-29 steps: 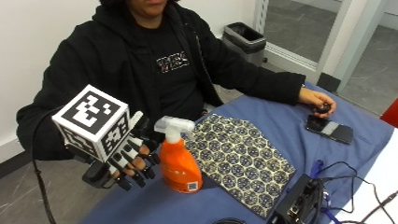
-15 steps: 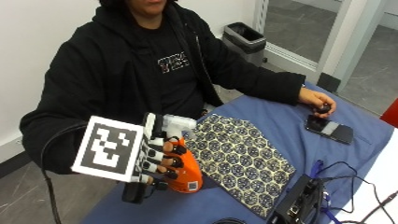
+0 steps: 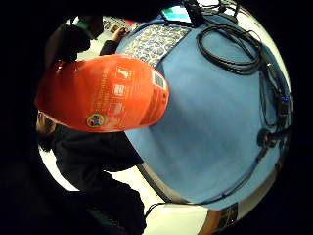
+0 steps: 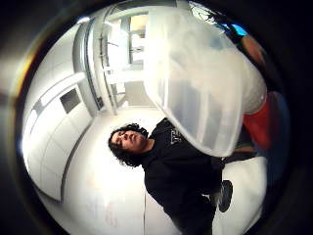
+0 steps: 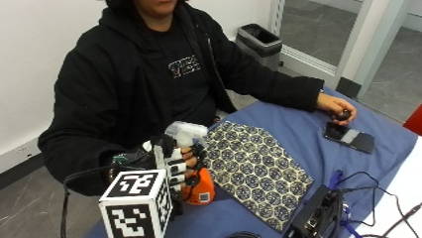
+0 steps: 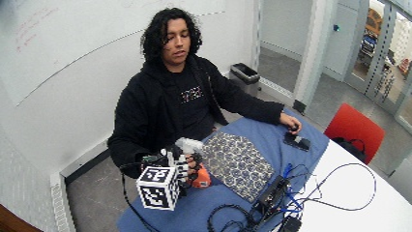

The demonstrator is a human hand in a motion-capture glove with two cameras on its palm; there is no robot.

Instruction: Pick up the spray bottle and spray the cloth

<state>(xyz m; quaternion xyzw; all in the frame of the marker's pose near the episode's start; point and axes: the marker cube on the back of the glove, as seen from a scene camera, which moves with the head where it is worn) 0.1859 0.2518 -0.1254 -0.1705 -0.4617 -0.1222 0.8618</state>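
Spray bottle (image 5: 195,174) now grasped by the gloved right hand (image 5: 173,168) near the counter's (image 5: 296,144) corner beside the person.
Half a second ago the hands' gloved one was only closing in on the orange bottle; now its fingers (image 5: 191,161) curl round the neck under the white trigger head, palm turned toward the patterned cloth (image 5: 257,168), which lies flat just beside. Smooth orange plastic body, translucent white top, blue cloth-covered counter.
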